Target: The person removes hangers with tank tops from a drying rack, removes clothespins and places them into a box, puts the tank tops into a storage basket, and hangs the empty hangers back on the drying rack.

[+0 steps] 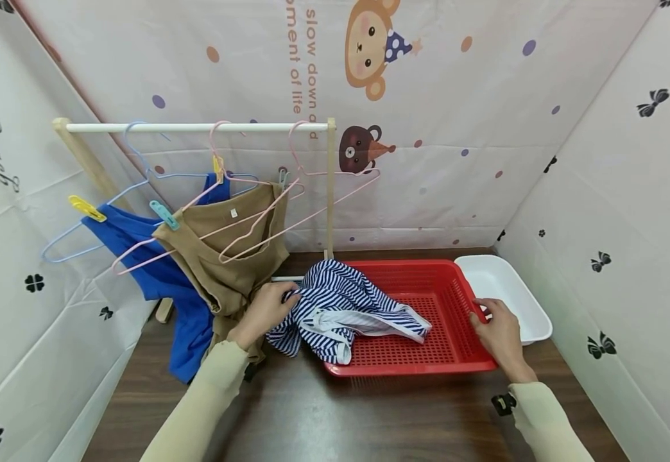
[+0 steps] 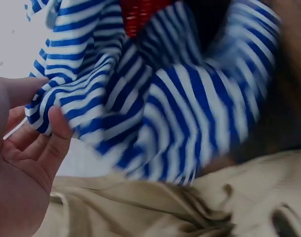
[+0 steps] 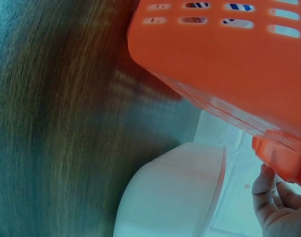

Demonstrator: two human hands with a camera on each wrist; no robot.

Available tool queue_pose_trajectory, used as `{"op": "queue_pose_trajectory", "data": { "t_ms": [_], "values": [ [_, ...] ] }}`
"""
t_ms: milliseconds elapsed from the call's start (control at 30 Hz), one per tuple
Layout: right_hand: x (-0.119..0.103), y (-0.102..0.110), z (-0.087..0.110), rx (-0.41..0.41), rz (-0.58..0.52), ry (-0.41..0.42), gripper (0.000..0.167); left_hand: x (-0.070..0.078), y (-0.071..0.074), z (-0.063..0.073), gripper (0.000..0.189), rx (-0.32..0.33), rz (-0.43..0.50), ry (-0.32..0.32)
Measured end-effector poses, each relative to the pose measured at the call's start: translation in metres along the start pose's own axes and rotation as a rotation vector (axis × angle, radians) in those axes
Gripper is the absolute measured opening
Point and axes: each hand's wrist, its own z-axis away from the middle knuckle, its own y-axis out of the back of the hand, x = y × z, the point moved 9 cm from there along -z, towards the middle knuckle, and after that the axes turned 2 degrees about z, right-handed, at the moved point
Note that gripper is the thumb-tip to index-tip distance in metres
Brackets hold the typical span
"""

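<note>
My left hand (image 1: 265,313) pinches a bunched edge of a navy-and-white striped garment (image 1: 335,292). In the left wrist view the thumb and fingers hold a fold of its cloth (image 2: 175,108). Most of the garment lies over the left part of a red plastic basket (image 1: 445,333), with one end reaching toward the basket's middle. On the right, my right hand (image 1: 499,330) grips the basket's right rim. The right wrist view has its fingertips at the red rim (image 3: 279,153), partly hidden behind it.
A rack with a white rail (image 1: 196,128) stands at the left. Blue cloth (image 1: 187,321) and khaki trousers (image 1: 219,250) hang there on hangers with clothespins. A pink hanger (image 1: 306,224) hangs bare. A white tub (image 1: 511,295) stands right of the basket on the wooden table (image 1: 393,423).
</note>
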Motion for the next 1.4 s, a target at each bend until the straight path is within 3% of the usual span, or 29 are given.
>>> {"op": "queue_pose_trajectory", "data": {
  "t_ms": [200,400,567,667,767,833,1033,1100,1200,1400],
  "values": [
    [0.002,0.000,0.000,-0.007,-0.002,-0.010,0.034,0.033,0.013,-0.016,0.015,0.062,0.017,-0.060],
    [0.006,-0.002,0.001,-0.017,0.001,-0.026,0.036,0.078,0.019,-0.037,0.011,0.109,0.019,-0.151],
    [0.009,-0.005,0.002,-0.024,-0.001,-0.044,0.038,0.118,0.015,-0.047,0.012,0.136,0.061,-0.226],
    [0.007,-0.005,0.002,-0.006,0.000,-0.027,0.036,0.132,0.007,-0.048,0.013,0.150,0.102,-0.249],
    [0.004,-0.004,0.002,0.009,-0.002,-0.007,0.034,0.136,-0.004,-0.047,0.013,0.146,0.124,-0.240],
    [0.003,-0.004,0.002,0.011,-0.002,-0.002,0.034,0.137,-0.015,-0.046,0.013,0.102,0.127,-0.220],
    [0.004,-0.001,0.002,0.023,0.005,-0.008,0.033,0.136,-0.061,-0.035,0.028,-0.257,0.087,-0.188],
    [0.003,0.000,0.002,0.032,0.000,0.001,0.033,0.136,-0.067,-0.029,0.032,-0.327,0.084,-0.196],
    [0.002,0.001,0.002,0.041,-0.003,0.017,0.032,0.136,-0.060,-0.025,0.034,-0.323,0.090,-0.203],
    [0.001,0.001,0.002,0.039,0.008,0.021,0.033,0.124,-0.026,-0.022,0.033,-0.187,0.047,-0.206]
  ]
}}
